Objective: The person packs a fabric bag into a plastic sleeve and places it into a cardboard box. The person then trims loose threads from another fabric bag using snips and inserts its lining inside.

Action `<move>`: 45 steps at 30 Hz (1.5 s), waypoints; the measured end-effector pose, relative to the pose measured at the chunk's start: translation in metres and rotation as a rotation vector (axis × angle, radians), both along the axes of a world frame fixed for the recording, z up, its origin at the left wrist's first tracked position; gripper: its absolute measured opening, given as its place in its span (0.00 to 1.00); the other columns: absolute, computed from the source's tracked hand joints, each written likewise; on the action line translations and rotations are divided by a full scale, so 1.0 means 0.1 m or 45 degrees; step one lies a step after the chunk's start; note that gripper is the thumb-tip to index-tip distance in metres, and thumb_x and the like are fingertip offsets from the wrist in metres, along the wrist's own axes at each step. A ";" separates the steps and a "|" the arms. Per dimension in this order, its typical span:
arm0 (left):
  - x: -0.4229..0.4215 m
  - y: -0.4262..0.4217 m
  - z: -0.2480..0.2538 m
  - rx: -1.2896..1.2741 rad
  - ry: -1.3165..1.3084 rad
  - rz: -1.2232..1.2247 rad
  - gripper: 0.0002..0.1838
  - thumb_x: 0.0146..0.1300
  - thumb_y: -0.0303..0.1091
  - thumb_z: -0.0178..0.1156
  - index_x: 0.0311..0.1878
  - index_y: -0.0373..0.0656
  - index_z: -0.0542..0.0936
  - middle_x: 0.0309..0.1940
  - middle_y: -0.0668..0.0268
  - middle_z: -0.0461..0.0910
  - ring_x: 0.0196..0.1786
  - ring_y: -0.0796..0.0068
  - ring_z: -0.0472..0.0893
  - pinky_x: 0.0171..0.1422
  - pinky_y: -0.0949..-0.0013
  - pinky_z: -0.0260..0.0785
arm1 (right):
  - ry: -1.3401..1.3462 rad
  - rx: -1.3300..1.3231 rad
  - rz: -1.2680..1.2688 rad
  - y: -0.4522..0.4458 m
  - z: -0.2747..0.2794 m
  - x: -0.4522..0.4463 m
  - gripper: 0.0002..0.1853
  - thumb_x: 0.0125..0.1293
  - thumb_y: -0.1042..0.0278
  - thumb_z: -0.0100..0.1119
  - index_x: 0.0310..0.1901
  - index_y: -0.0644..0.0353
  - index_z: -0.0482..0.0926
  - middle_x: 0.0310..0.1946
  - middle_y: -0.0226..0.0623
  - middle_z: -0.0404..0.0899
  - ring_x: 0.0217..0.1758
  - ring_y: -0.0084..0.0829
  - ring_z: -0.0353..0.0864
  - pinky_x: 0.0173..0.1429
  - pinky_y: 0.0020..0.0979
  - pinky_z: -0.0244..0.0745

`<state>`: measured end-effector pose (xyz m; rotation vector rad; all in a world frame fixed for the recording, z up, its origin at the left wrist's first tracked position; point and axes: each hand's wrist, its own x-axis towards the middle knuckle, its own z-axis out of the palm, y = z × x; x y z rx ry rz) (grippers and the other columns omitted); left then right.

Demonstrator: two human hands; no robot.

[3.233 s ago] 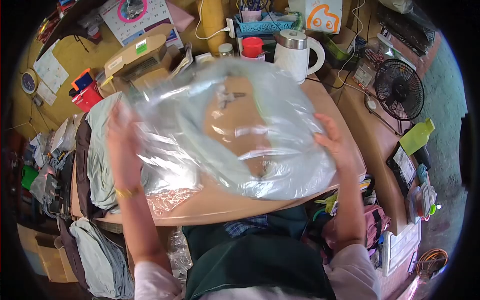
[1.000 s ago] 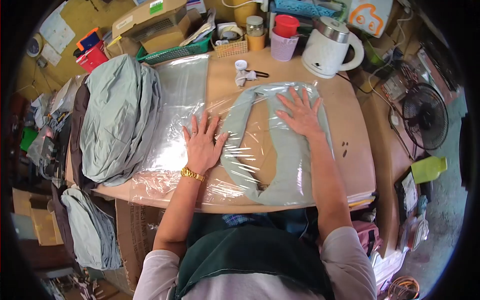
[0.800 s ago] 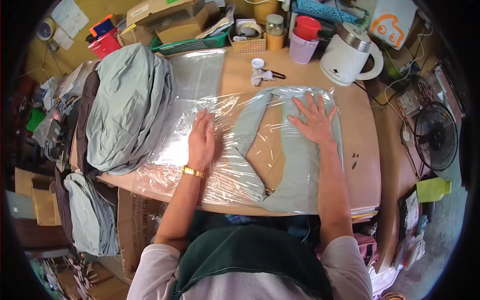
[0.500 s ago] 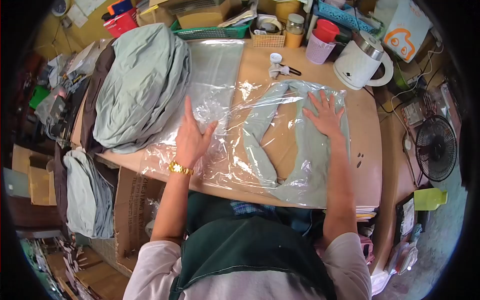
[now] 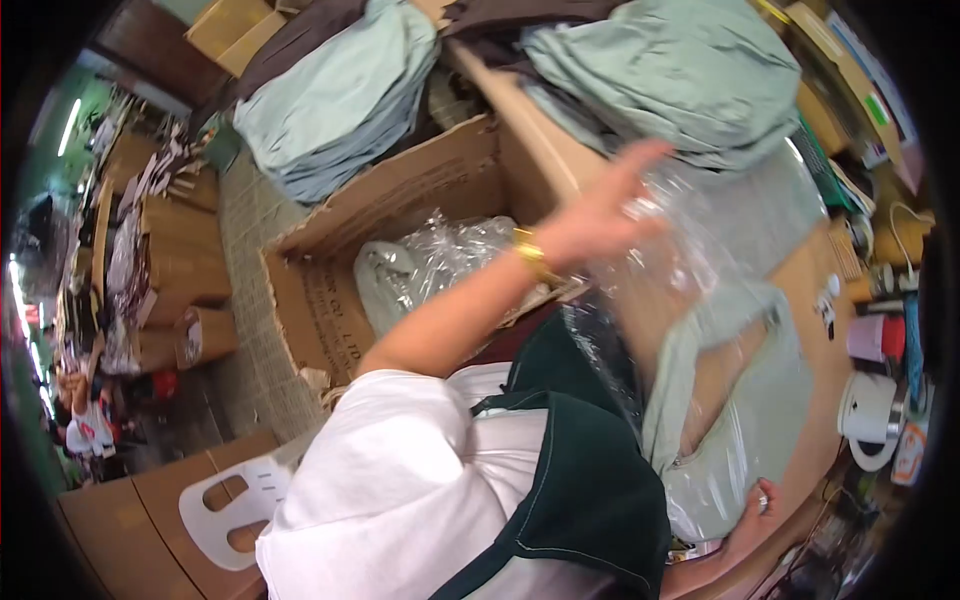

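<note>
Nearest to us are a white shirt (image 5: 390, 430) and a dark green apron (image 5: 600, 460), from which the person's two arms spread apart. Down at the right, we find the right hand (image 5: 757, 512) at the edge of the pale green cloth piece (image 5: 775, 405), its fingers bent; whether they grip the edge, we cannot tell. The cloth piece lies on the counter (image 5: 775, 265) under clear plastic film (image 5: 690, 245), with bare counter showing through its long opening. The left hand (image 5: 612, 218), blurred, is over the film on the side toward the box, a gold band (image 5: 530, 252) around its wrist; some fingers reach out straight, and we cannot make out whether any of them hold the film. Beneath that forearm we see an open cardboard box (image 5: 420, 180), with crumpled clear plastic and more pale green cloth (image 5: 380, 275) inside. Beyond the left hand, a heap of pale green cloth (image 5: 670, 80) rests on the counter, just beside flat clear sheets (image 5: 785, 195). To the right, we notice a white kettle (image 5: 862, 412) near a pink cup (image 5: 868, 340). Farther off are another cloth pile (image 5: 345, 100), a white chair (image 5: 200, 525), and, small in the distance, another person (image 5: 90, 428).
</note>
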<state>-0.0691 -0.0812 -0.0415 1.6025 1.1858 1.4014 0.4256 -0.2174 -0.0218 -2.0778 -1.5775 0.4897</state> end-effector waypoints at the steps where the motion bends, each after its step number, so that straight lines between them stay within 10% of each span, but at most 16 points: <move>1: -0.43 -0.29 0.20 -0.156 0.039 0.152 0.47 0.53 0.31 0.70 0.75 0.46 0.56 0.64 0.59 0.70 0.56 0.66 0.76 0.61 0.63 0.70 | 0.186 -0.046 -0.009 0.13 0.21 -0.21 0.13 0.63 0.76 0.59 0.49 0.67 0.79 0.47 0.42 0.80 0.53 0.35 0.76 0.64 0.33 0.64; 6: -2.33 -1.94 -0.25 -0.639 -0.459 0.478 0.44 0.58 0.27 0.64 0.76 0.44 0.54 0.41 0.69 0.78 0.35 0.86 0.71 0.38 0.81 0.63 | 0.371 0.003 0.783 0.67 1.00 -2.57 0.08 0.59 0.81 0.58 0.41 0.68 0.82 0.38 0.42 0.80 0.44 0.32 0.78 0.53 0.30 0.71; 10: -2.92 -3.09 -0.86 -0.790 -0.497 1.056 0.41 0.62 0.26 0.62 0.76 0.43 0.54 0.36 0.73 0.77 0.28 0.87 0.69 0.30 0.83 0.60 | 0.317 0.071 1.648 1.12 0.53 -3.86 0.13 0.58 0.76 0.58 0.46 0.65 0.81 0.41 0.47 0.82 0.46 0.45 0.80 0.55 0.38 0.72; 18: -3.17 -3.67 -2.35 -0.742 -0.724 1.280 0.41 0.59 0.23 0.66 0.73 0.41 0.56 0.32 0.72 0.77 0.28 0.85 0.74 0.32 0.80 0.67 | 0.129 -0.054 1.814 1.49 -1.11 -4.88 0.15 0.56 0.82 0.56 0.46 0.66 0.81 0.40 0.49 0.76 0.44 0.52 0.78 0.49 0.43 0.74; 20: -3.14 -3.59 -2.90 -0.914 -0.339 1.518 0.43 0.56 0.26 0.69 0.73 0.40 0.56 0.32 0.67 0.79 0.31 0.76 0.78 0.37 0.74 0.72 | 0.098 -0.109 1.785 1.51 -1.50 -4.90 0.16 0.55 0.83 0.56 0.47 0.66 0.80 0.40 0.49 0.76 0.43 0.51 0.79 0.48 0.42 0.75; 22: -2.70 -3.09 -2.84 -1.228 0.994 2.019 0.47 0.50 0.32 0.71 0.73 0.44 0.57 0.58 0.51 0.71 0.55 0.51 0.75 0.59 0.51 0.68 | 0.063 -0.037 1.830 1.48 -1.83 -4.90 0.16 0.55 0.83 0.56 0.47 0.65 0.81 0.41 0.48 0.76 0.44 0.51 0.79 0.48 0.43 0.76; 25: -2.26 -2.60 -2.97 -0.837 1.257 1.285 0.40 0.53 0.46 0.67 0.70 0.49 0.66 0.72 0.50 0.57 0.73 0.45 0.58 0.70 0.42 0.58 | -0.173 -0.219 1.885 1.36 -1.93 -5.05 0.19 0.54 0.84 0.56 0.50 0.63 0.80 0.48 0.47 0.76 0.49 0.51 0.80 0.53 0.44 0.76; 27: -1.83 -2.27 -3.13 -1.252 1.012 0.749 0.39 0.57 0.55 0.63 0.71 0.57 0.64 0.76 0.50 0.49 0.77 0.42 0.49 0.75 0.41 0.49 | -0.245 -0.351 1.948 1.27 -2.00 -5.17 0.20 0.52 0.84 0.56 0.49 0.63 0.80 0.50 0.47 0.75 0.52 0.51 0.79 0.57 0.42 0.76; 33: -1.66 -2.38 -4.78 -1.620 0.483 0.724 0.39 0.66 0.65 0.48 0.77 0.60 0.56 0.77 0.45 0.40 0.78 0.39 0.42 0.79 0.46 0.41 | 0.281 -0.393 2.120 0.72 -1.80 -5.45 0.18 0.52 0.83 0.54 0.47 0.64 0.80 0.45 0.50 0.76 0.49 0.53 0.78 0.54 0.43 0.75; 40: -2.04 -2.66 -3.76 -0.813 -0.341 1.694 0.37 0.70 0.58 0.47 0.76 0.52 0.56 0.78 0.47 0.42 0.79 0.43 0.42 0.79 0.46 0.35 | 0.997 -0.392 1.992 0.44 -0.86 -5.58 0.15 0.58 0.81 0.52 0.46 0.64 0.82 0.34 0.45 0.75 0.36 0.47 0.78 0.42 0.40 0.74; 45: -2.26 -2.67 -2.67 -0.603 0.508 1.819 0.35 0.72 0.52 0.45 0.76 0.46 0.55 0.78 0.48 0.43 0.79 0.46 0.42 0.79 0.44 0.31 | 0.904 -0.409 1.921 0.85 -1.10 -5.34 0.15 0.59 0.79 0.55 0.49 0.63 0.81 0.35 0.46 0.73 0.36 0.45 0.76 0.41 0.37 0.72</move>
